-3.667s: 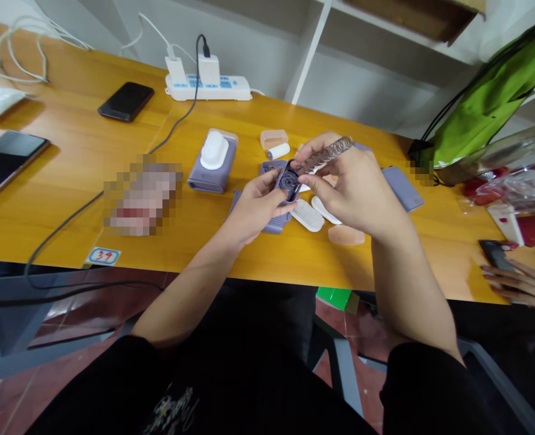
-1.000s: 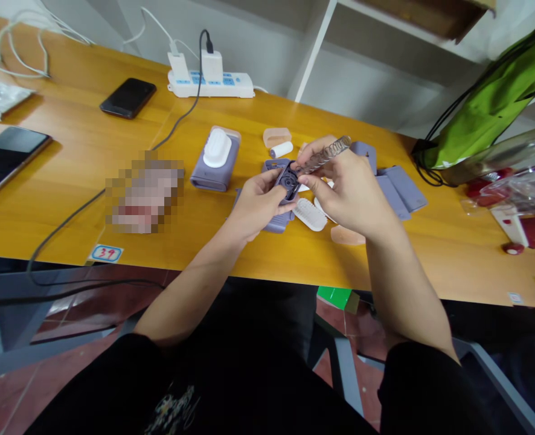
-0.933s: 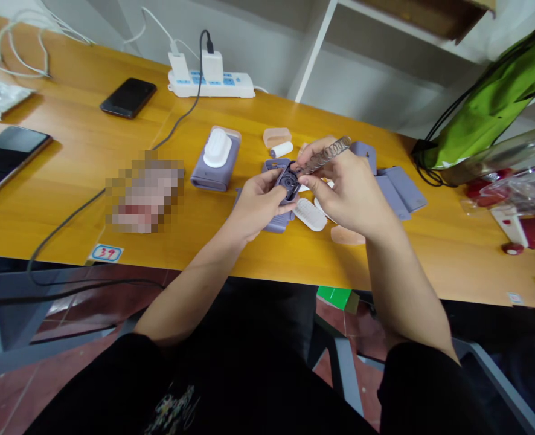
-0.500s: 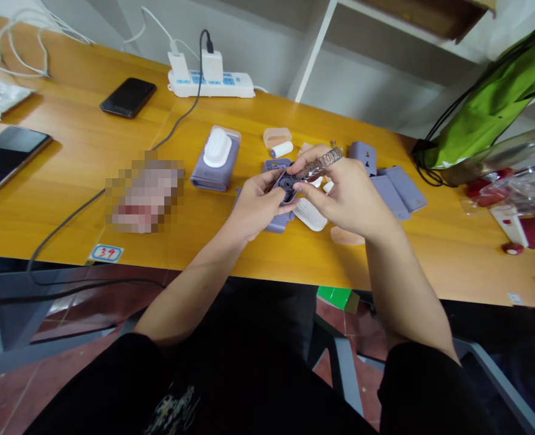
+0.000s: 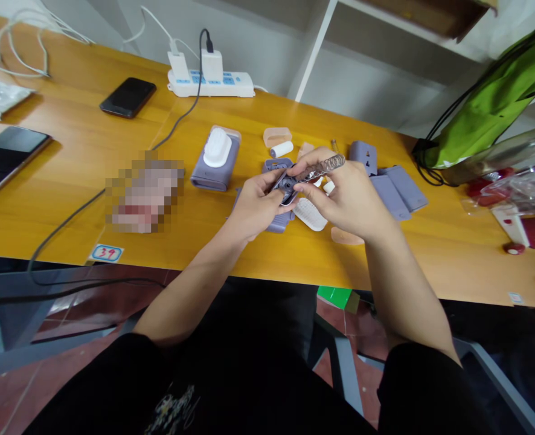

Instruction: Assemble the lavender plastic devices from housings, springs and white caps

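Observation:
My left hand (image 5: 255, 208) is closed around a small purple-grey plastic housing (image 5: 287, 188), which has a round dark part inside it. Between the thumb and fingers of my right hand (image 5: 355, 196) is a metal coil spring (image 5: 331, 164). One end of the spring points at the housing, and its coils stick out over the back of the hand. Whether the spring touches the round part is hidden by my fingers. Below the hands lie a purple ribbed piece (image 5: 277, 225) and a white perforated piece (image 5: 311, 215). A white cylinder (image 5: 281, 149) rests just behind.
Left of the hands stands a purple box (image 5: 209, 175) with a white oval piece (image 5: 217, 148). Purple panels (image 5: 406, 188) and a purple block (image 5: 363, 157) lie right. A power strip (image 5: 235, 84), a dark cable (image 5: 177, 124) and phones (image 5: 128, 97) are further back and left.
The spring's free end has swung slightly down and to the right, and the housing has tilted a little. Both hands stay in nearly the same place.

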Available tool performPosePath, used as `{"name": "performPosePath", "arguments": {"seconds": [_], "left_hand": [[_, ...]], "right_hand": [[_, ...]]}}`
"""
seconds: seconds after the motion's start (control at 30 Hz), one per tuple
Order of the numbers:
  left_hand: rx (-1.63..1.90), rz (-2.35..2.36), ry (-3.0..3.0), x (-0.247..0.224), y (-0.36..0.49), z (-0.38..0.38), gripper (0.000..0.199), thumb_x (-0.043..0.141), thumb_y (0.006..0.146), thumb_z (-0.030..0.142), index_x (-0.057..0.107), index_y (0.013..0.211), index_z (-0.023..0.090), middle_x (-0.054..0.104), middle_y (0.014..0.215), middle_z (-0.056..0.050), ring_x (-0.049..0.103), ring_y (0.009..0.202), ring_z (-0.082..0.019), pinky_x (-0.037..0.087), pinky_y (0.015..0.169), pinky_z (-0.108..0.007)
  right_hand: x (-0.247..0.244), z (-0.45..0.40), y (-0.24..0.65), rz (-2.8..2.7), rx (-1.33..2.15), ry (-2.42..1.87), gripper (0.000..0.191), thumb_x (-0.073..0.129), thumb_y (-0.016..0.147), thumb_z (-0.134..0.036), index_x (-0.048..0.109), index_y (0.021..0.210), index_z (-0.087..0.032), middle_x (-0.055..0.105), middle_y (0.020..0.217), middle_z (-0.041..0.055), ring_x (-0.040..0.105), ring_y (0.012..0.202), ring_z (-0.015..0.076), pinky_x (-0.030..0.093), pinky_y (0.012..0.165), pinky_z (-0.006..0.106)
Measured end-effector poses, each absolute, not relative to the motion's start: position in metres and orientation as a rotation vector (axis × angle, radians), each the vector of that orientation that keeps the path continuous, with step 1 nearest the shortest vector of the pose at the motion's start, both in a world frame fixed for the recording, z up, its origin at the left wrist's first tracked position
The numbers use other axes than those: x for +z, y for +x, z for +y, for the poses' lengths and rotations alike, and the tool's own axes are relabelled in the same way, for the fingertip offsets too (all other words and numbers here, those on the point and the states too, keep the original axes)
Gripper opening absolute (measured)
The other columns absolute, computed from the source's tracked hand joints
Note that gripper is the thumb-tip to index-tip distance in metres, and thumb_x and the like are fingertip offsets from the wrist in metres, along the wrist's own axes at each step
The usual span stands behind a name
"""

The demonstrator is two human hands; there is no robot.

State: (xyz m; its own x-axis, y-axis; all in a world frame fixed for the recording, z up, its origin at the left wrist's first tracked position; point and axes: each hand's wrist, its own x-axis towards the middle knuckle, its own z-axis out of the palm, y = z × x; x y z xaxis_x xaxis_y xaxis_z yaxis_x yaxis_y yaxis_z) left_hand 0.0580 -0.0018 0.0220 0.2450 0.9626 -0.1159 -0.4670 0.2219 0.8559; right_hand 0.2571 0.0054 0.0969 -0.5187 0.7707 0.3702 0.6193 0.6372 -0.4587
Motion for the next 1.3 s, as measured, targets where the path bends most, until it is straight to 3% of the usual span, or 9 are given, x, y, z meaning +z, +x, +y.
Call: {"name": "performPosePath", "arguments": {"seconds": [0.2,0.57,0.83,0.93,1.07,1.3], "left_hand": [[1.073,0.776,0.793,0.022,0.06,-0.002,0.027,0.087,0.102,0.012,0.091,0.125,0.024,0.09,0.134,-0.006,0.086,0.13,-0.026,0.066,0.13,-0.062],[1.072,0.7,0.749,0.03,0.057,-0.006,0.035,0.091,0.083,0.016,0.09,0.117,0.024,0.092,0.128,-0.004,0.08,0.145,-0.033,0.06,0.135,-0.067],[1.088,0.659,0.726,0.024,0.055,-0.003,0.031,0.089,0.079,0.021,0.088,0.11,0.023,0.091,0.128,-0.006,0.078,0.149,-0.036,0.054,0.139,-0.074],[1.105,0.654,0.709,0.024,0.053,-0.003,0.025,0.088,0.08,0.023,0.087,0.105,0.022,0.09,0.135,-0.007,0.076,0.152,-0.037,0.054,0.139,-0.074],[1.113,0.67,0.658,0.024,0.052,-0.002,0.032,0.086,0.083,0.022,0.086,0.115,0.021,0.089,0.143,-0.01,0.074,0.155,-0.038,0.056,0.138,-0.071],[1.134,0.688,0.654,0.025,0.053,-0.003,0.029,0.087,0.089,0.024,0.085,0.117,0.021,0.089,0.138,-0.01,0.075,0.155,-0.037,0.058,0.137,-0.067]], "right_hand": [[0.093,0.007,0.26,-2.302,0.342,-1.088,0.021,0.08,0.112,-0.04,0.08,0.132,-0.036,0.088,0.123,0.0066,0.085,0.11,0.0384,0.068,0.108,0.061],[0.092,0.003,0.263,-2.265,0.318,-1.083,0.022,0.081,0.11,-0.04,0.08,0.131,-0.033,0.089,0.124,0.0069,0.086,0.105,0.036,0.071,0.105,0.059],[0.078,0.007,0.271,-2.129,0.357,-1.042,0.026,0.083,0.108,-0.047,0.08,0.131,-0.034,0.089,0.126,0.0072,0.087,0.111,0.0356,0.077,0.098,0.057],[0.072,0.009,0.272,-2.104,0.36,-1.045,0.027,0.085,0.107,-0.05,0.081,0.129,-0.035,0.089,0.124,0.0065,0.087,0.108,0.0356,0.078,0.096,0.059],[0.067,0.01,0.268,-2.075,0.33,-1.05,0.025,0.087,0.106,-0.05,0.081,0.125,-0.034,0.09,0.117,0.006,0.087,0.101,0.0341,0.077,0.096,0.057],[0.06,0.011,0.262,-2.02,0.236,-1.099,0.02,0.087,0.106,-0.044,0.085,0.119,-0.03,0.092,0.116,0.0072,0.089,0.098,0.034,0.075,0.108,0.063]]}}
